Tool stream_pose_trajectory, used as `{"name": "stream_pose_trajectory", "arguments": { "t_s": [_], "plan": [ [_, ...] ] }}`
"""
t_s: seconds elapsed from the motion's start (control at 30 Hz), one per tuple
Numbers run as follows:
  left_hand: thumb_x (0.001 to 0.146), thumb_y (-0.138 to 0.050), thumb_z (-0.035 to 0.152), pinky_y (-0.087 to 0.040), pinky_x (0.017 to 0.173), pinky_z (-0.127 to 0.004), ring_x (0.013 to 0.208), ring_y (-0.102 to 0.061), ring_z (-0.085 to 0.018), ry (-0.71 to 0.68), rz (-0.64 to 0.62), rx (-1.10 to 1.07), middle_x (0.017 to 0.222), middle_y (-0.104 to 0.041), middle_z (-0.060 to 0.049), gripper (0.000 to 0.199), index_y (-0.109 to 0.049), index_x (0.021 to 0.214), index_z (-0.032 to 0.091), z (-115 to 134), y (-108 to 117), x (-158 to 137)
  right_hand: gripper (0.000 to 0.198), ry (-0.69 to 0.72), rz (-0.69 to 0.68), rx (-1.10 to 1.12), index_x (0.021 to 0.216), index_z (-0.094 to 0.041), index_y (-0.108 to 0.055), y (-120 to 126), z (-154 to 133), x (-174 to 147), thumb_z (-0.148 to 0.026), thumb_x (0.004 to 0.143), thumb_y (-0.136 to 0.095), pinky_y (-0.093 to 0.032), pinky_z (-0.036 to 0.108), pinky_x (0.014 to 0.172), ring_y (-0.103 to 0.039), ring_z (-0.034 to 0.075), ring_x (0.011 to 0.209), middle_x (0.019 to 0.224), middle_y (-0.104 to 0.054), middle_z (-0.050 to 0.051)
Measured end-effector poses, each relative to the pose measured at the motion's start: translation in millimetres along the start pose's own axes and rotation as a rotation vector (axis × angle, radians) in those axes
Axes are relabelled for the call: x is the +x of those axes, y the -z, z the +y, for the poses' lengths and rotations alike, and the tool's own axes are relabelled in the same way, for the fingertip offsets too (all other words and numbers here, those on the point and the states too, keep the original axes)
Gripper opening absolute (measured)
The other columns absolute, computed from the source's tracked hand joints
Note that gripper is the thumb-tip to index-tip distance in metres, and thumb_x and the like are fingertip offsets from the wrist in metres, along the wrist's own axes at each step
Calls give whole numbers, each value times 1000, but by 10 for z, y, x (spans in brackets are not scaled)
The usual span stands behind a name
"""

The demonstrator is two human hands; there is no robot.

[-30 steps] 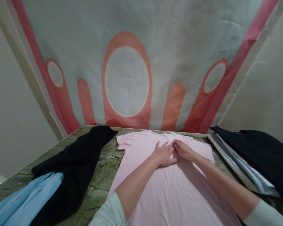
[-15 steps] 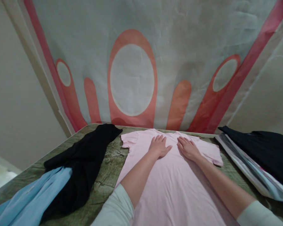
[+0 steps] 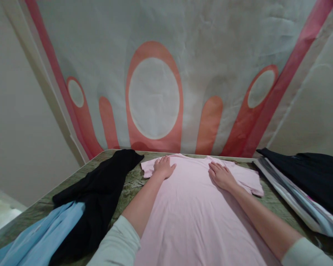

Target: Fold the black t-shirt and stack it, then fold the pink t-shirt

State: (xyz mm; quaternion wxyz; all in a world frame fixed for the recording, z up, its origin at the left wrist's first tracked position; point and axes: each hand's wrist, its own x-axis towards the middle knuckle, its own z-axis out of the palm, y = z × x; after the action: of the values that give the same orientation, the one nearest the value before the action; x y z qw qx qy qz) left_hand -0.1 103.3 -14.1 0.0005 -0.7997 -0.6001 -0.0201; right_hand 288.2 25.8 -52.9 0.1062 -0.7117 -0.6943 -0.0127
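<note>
A pink short-sleeved T-shirt (image 3: 188,207) lies spread out in front of me, its neckline toward the far edge of the table. My left hand (image 3: 164,168) rests flat on the shirt's left shoulder, close to the sleeve, with the fingers stretched out. On the right side of the chest, below the neckline, my right hand (image 3: 221,176) lies palm down and also flat. Neither hand grips the cloth. Soft wrinkles run down the lower body of the shirt, whose hem is out of view.
Left of the shirt, a crumpled black garment (image 3: 100,192) and a light blue one (image 3: 50,229) lie on the wood-patterned table (image 3: 129,187). A stack of folded clothes (image 3: 308,177), black on top, sits at the right. Behind the table hangs a grey printed sheet (image 3: 205,44).
My left hand has slid left across the shirt, from beside the neckline to the left shoulder. My right hand has stayed in nearly the same place.
</note>
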Motion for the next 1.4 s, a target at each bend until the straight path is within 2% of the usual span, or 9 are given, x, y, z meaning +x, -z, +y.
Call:
{"name": "stream_pose_trajectory", "arguments": {
  "t_s": [0.1,0.17,0.27,0.33,0.53,0.77,1.0,1.2,1.4],
  "plan": [
    [90,-18,46,-9,107,-53,135,-19,-28,-21,55,16,147,-24,-14,58,-31,136,13,155,-6,-20,49,8,15,2,135,-20,-38,23,-15,-15,-37,92,-24,-21,44,105,-28,22,131,144,-34,5],
    [91,-20,40,-11,108,-48,135,-20,-24,-105,67,9,147,-26,-10,51,-33,135,17,276,-27,-17,49,11,23,2,135,-19,-38,39,-25,-26,-37,92,-24,-20,44,105,-29,22,130,143,-35,5],
    [92,-22,41,-15,108,-40,135,-20,-18,-200,49,-12,147,-26,-3,48,-31,135,24,394,-61,28,49,7,29,0,134,-19,-39,64,-42,-39,-37,92,-23,-20,44,105,-29,22,130,143,-36,5],
    [91,-21,47,-17,107,-43,135,-19,-20,-208,31,-25,148,-24,-4,52,-29,137,25,399,-72,80,48,7,31,-2,134,-19,-39,80,-51,-44,-37,92,-23,-20,43,105,-29,22,130,143,-36,5],
    [87,-16,62,-12,108,-47,137,-12,-24,-145,-16,-59,150,-16,-6,68,-21,141,21,226,-68,188,49,-20,4,-19,136,-21,-37,96,-71,-44,-37,92,-22,-18,44,105,-26,23,131,145,-33,5],
    [85,-13,65,-12,109,-43,137,-12,-23,-122,1,-41,150,-16,-8,75,-20,142,16,164,-113,166,58,-90,-39,-45,139,-21,-33,82,13,-8,-50,90,-20,-18,46,104,-22,29,133,147,-28,8],
    [87,-15,62,-12,109,-44,137,-12,-23,-46,5,-12,150,-17,-6,69,-24,141,20,-158,-88,117,81,-287,-29,-89,138,-8,-32,70,281,62,-65,83,-21,-14,49,104,-19,32,133,145,-25,19],
    [87,-20,61,-14,106,-51,136,-17,-28,40,-18,-18,150,-18,-1,59,-24,140,35,-463,-18,59,80,-336,10,-96,136,-15,-37,26,293,52,-69,80,-18,-8,62,99,-14,38,133,145,-25,17],
    [86,-35,55,-16,104,-52,132,-27,-28,123,51,-16,144,-32,-7,56,-36,134,28,-659,81,51,80,-331,-12,-91,138,-18,-35,15,311,66,-70,80,-17,-8,64,97,-15,39,132,146,-24,16]
  ]
}}
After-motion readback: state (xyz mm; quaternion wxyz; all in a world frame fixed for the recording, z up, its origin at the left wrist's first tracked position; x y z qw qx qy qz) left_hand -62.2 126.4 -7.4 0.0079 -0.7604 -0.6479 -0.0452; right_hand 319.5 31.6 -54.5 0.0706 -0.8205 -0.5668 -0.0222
